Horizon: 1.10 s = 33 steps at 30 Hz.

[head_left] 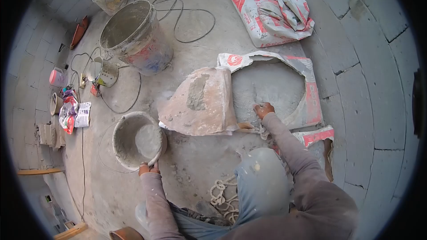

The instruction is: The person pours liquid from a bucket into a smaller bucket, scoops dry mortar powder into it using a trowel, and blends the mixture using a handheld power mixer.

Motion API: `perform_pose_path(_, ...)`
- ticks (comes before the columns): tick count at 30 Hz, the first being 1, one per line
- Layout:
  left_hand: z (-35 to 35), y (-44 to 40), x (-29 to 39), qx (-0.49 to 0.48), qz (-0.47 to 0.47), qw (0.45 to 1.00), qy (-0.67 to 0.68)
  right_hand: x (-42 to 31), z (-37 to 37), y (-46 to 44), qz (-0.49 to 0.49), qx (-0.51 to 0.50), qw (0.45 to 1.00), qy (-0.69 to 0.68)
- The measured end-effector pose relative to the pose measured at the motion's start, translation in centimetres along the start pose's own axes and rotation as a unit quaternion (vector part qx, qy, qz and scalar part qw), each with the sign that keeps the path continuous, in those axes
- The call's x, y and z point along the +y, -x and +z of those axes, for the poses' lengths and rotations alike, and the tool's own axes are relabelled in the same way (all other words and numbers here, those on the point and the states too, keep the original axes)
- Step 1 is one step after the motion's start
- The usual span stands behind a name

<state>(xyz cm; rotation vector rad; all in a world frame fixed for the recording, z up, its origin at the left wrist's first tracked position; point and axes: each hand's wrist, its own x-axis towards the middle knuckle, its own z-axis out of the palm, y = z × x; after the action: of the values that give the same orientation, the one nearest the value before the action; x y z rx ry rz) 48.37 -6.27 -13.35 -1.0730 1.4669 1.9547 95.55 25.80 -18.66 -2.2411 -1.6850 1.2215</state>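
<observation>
Bucket (126,140) on floor (202,55), left of opened sack (312,102); probably stiff, lightish, dusty-slick; take it by the rim, where left hand (149,168) is curled; right hand (264,110) half-closed at sack's soft powder (249,84), can't tell if gripping any.

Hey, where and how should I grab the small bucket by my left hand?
Take the small bucket by its near rim, probably best from your own side, where your left hand touches it. Its wide mouth faces up, leaving that edge exposed to pinch from inside and outside. Grey material sits inside, so I'd keep the mouth upward.
</observation>
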Motion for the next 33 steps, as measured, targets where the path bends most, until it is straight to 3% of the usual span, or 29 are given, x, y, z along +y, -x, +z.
perform_pose_path(4, -2.2, 5.9, -0.6, 0.008, 0.034, 0.994, -0.1, 1.6, -1.4, 0.7, 0.012, 0.037, 0.999, 0.034)
perform_pose_path(5, -3.2, 7.1, -1.0, 0.006, 0.032, 0.995, -0.099, 2.4, -1.7, 0.9, -0.021, 0.036, 0.999, 0.025)
perform_pose_path(6, -4.4, 8.3, -1.6, -0.021, 0.011, 0.995, -0.101, 2.8, -2.1, 0.9, -0.057, 0.036, 0.998, 0.019)
perform_pose_path(10, -8.8, 12.8, -3.7, -0.079, -0.038, 0.986, -0.142, 0.8, -7.2, 5.2, -0.046, 0.052, 0.998, 0.013)
perform_pose_path(13, -12.2, 14.2, -5.5, -0.09, -0.115, 0.973, -0.177, 1.2, -10.5, 5.9, -0.11, 0.098, 0.983, 0.112)
perform_pose_path(15, -13.7, 17.1, -7.7, -0.085, -0.024, 0.958, -0.271, 0.9, -13.0, 6.2, -0.123, 0.111, 0.982, 0.093)
perform_pose_path(17, -14.7, 18.7, -7.9, -0.076, -0.028, 0.935, -0.346, 0.4, -15.0, 7.2, -0.16, 0.118, 0.975, 0.095)
perform_pose_path(19, -15.3, 20.6, -7.8, -0.143, -0.02, 0.925, -0.351, -1.0, -16.9, 9.0, -0.192, 0.125, 0.968, 0.1)
perform_pose_path(21, -16.0, 21.2, -7.9, -0.156, -0.035, 0.932, -0.326, -3.3, -18.6, 11.3, -0.146, 0.04, 0.986, 0.075)
perform_pose_path(24, -15.4, 21.8, -7.4, -0.184, -0.057, 0.929, -0.315, -4.8, -19.2, 12.9, -0.185, 0.01, 0.98, 0.07)
perform_pose_path(27, -13.2, 20.1, -8.0, -0.225, -0.002, 0.935, -0.274, -7.0, -18.7, 15.1, -0.18, 0.008, 0.982, 0.05)
perform_pose_path(29, -10.5, 19.4, -7.4, -0.183, -0.007, 0.924, -0.337, -8.7, -18.4, 16.8, -0.179, -0.025, 0.982, 0.056)
perform_pose_path(33, -6.9, 16.6, -9.7, -0.157, 0.007, 0.943, -0.292, -12.2, -16.4, 19.7, -0.204, -0.076, 0.974, 0.059)
